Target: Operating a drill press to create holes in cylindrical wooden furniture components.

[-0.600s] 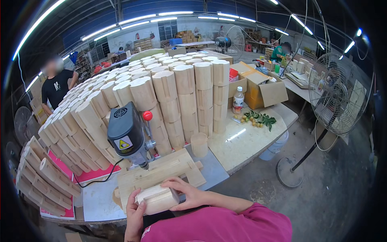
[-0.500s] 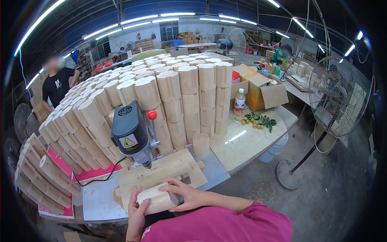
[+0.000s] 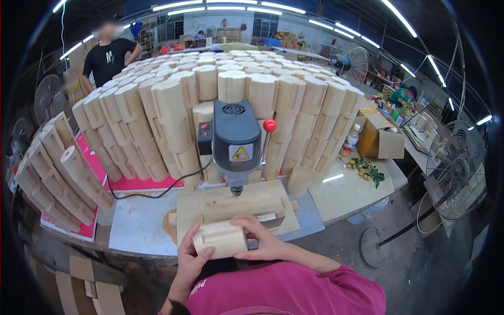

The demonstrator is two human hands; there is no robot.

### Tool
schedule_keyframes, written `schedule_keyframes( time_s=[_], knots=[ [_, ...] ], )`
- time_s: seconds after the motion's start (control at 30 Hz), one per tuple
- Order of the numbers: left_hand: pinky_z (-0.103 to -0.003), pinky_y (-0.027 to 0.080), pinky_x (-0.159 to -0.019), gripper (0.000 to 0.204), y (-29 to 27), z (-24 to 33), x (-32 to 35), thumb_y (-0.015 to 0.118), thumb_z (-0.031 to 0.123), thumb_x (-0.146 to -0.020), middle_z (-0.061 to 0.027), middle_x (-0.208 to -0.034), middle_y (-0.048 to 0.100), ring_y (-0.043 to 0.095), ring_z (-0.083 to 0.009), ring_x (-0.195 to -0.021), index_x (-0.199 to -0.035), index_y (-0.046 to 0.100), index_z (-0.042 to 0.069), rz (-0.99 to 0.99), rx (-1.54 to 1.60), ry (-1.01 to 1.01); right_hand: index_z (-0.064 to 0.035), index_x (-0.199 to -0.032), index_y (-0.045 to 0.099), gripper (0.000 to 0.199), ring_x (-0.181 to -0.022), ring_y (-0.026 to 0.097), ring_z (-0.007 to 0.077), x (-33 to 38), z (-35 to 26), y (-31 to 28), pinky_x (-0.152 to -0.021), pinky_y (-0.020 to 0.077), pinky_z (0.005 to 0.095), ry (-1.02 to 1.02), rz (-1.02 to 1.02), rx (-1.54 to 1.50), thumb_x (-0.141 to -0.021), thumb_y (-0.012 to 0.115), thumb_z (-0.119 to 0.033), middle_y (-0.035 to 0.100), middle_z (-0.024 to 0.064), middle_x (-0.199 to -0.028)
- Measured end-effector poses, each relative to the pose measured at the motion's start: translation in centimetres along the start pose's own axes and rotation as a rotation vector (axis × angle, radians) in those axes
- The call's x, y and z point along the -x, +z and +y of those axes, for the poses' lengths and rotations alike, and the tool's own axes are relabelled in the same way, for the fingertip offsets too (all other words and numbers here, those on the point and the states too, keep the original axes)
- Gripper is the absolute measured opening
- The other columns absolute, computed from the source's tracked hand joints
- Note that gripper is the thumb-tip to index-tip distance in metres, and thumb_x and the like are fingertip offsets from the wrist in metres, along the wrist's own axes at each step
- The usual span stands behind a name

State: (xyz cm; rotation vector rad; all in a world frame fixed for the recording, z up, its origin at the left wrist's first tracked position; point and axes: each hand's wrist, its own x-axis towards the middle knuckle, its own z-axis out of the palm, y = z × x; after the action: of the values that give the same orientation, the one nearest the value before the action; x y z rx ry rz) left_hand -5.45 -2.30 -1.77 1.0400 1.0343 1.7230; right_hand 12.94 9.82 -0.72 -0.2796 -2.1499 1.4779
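Pale grooved wooden block (image 3: 220,239) lies at the near edge of the wooden drilling jig (image 3: 233,207), long axis running left to right; left hand (image 3: 190,258) clasps its left end, right hand (image 3: 262,240) grips its right end and top; grey drill press head (image 3: 236,137) stands directly beyond, above the jig

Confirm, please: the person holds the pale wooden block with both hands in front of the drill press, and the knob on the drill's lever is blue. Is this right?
Not quite. The knob on the lever is red, not blue, as the head view shows. The rest is right: the left hand and the right hand both hold the pale wooden block in front of the drill press.
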Motion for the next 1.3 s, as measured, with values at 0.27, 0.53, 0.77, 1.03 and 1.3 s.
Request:
schedule_keyframes(
  time_s=[0.27,0.53,0.77,1.03,1.3],
  knots=[
    [-0.027,0.043,-0.083,0.044,-2.5,-0.6,0.1,0.065,0.003,-0.079,-0.0074,-0.111,0.053,0.051,-0.0134,-0.099,-0.119,0.046,0.005,-0.153,-0.153,-0.014,-0.0122,-0.132,0.029,0.074,-0.123,0.032,0.0258,-0.5,0.7,-0.1,-0.095,0.0381,0.0397,0.115,-0.025,-0.189,-0.073,0.072,-0.012,0.026,0.0085,-0.129],
    [-0.026,0.041,-0.085,0.041,-1.3,-0.3,-0.9,0.071,0.004,-0.073,-0.006,-0.11,0.053,0.05,-0.0141,-0.101,-0.109,0.052,0.004,-0.204,-0.268,-0.1,-0.0104,-0.131,0.032,0.074,-0.118,0.032,0.0304,-0.4,0.3,-0.9,-0.093,0.0406,0.0378,0.013,-0.043,0.075,-0.071,0.073,-0.02,0.027,0.0149,-0.123],
    [-0.029,0.041,-0.087,0.042,-0.3,-1.2,0.3,0.075,0.002,-0.066,-0.0064,-0.106,0.055,0.051,-0.0164,-0.102,-0.103,0.056,0.004,-0.096,-0.22,-0.117,-0.0092,-0.13,0.033,0.071,-0.123,0.03,0.0278,1.3,0.7,-0.5,-0.097,0.0366,0.0372,0.012,-0.025,0.016,-0.072,0.073,-0.019,0.024,0.0132,-0.129],
    [-0.029,0.042,-0.085,0.044,-2.2,1.4,0.6,0.079,0.007,-0.061,-0.0045,-0.1,0.058,0.053,-0.0156,-0.094,-0.099,0.058,0.003,0.169,-0.528,0.015,-0.0065,-0.129,0.036,0.069,-0.122,0.033,0.0277,2.9,1.0,-4.7,-0.092,0.0391,0.037,-0.095,0.172,0.185,-0.072,0.072,-0.022,0.031,0.0138,-0.131],
    [-0.025,0.043,-0.078,0.042,-5.6,2.3,0.4,0.072,-0.003,-0.066,-0.0022,-0.1,0.056,0.051,-0.011,-0.092,-0.104,0.055,0.005,0.387,-0.46,0.06,-0.0077,-0.127,0.039,0.063,-0.119,0.036,0.0198,4.3,2.9,-7.7,-0.093,0.0371,0.0346,0.057,0.437,0.128,-0.073,0.07,-0.014,0.036,0.0089,-0.13]
  ],
)
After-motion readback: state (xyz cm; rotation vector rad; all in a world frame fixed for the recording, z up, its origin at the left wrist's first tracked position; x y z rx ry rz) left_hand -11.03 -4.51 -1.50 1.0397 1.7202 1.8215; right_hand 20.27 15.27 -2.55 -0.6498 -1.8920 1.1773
